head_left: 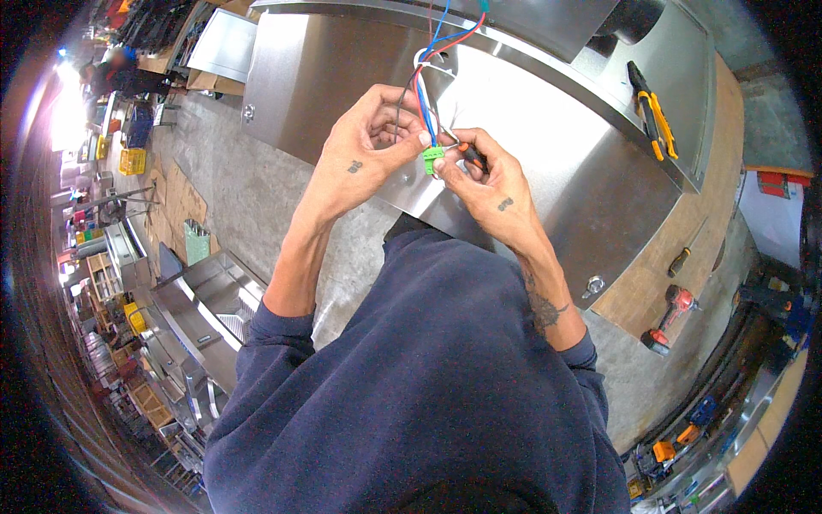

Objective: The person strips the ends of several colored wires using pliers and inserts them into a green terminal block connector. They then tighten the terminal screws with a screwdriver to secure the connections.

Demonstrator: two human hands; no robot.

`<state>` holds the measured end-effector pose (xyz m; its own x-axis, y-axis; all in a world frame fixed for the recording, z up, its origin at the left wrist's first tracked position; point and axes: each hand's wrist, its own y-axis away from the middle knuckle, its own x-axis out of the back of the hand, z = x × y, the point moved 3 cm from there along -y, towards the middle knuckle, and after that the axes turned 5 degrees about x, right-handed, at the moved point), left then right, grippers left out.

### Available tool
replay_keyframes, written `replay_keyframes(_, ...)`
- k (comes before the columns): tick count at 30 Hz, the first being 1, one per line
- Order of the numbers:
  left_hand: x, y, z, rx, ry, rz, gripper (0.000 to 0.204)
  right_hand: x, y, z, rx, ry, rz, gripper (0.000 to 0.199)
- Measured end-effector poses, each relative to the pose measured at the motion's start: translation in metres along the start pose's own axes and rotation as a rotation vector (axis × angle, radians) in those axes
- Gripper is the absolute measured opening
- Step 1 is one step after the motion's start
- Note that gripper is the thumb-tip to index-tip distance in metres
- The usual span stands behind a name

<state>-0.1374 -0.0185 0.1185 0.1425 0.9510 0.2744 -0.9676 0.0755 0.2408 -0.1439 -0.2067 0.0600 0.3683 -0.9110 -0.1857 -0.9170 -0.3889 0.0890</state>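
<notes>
A small green terminal block (431,159) is between my hands above a shiny steel panel. Blue, red and dark wires (424,107) run down to it from the top of the view. My left hand (364,154) is closed, pinching the wires just above the block, its thumb tip by the block's edge. In my closed right hand (497,188) is a small screwdriver (471,156) with an orange and black handle, its shaft pointing toward the block. The right thumb touches the block's lower side. Where the screwdriver tip ends is hidden by the fingers.
Cutting pliers with yellow and black handles (654,116) lie on the steel at right. A red cordless drill (670,319) and another screwdriver (679,261) rest on the wooden board (629,295). Steel basins (201,317) stand at left; a person (128,75) is far left.
</notes>
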Motion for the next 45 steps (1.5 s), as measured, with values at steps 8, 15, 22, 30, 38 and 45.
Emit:
replay_keyframes(8, -0.014, -0.007, -0.011, 0.039, 0.202, 0.089, 0.049, 0.009, -0.001, -0.003, -0.032, -0.093, 0.054, 0.03)
replay_keyframes(15, -0.033, 0.002, -0.02, -0.113, 0.496, 0.036, 0.045, 0.014, -0.001, -0.007, -0.037, -0.258, 0.108, 0.03)
replay_keyframes(22, -0.043, 0.006, -0.018, -0.269, 0.232, -0.057, 0.06, 0.018, -0.001, -0.008, -0.027, -0.267, 0.143, 0.028)
replay_keyframes(30, -0.039, 0.0, -0.022, -0.273, 0.299, -0.016, 0.048, 0.032, 0.005, -0.017, 0.035, 0.004, 0.23, 0.03)
replay_keyframes(38, -0.035, -0.004, -0.022, -0.259, 0.224, -0.046, 0.049, 0.045, 0.021, -0.059, 0.502, 0.746, 0.129, 0.022)
replay_keyframes(45, -0.033, -0.003, -0.021, -0.285, 0.243, -0.06, 0.048, 0.036, 0.019, -0.061, 0.65, 0.877, 0.106, 0.02)
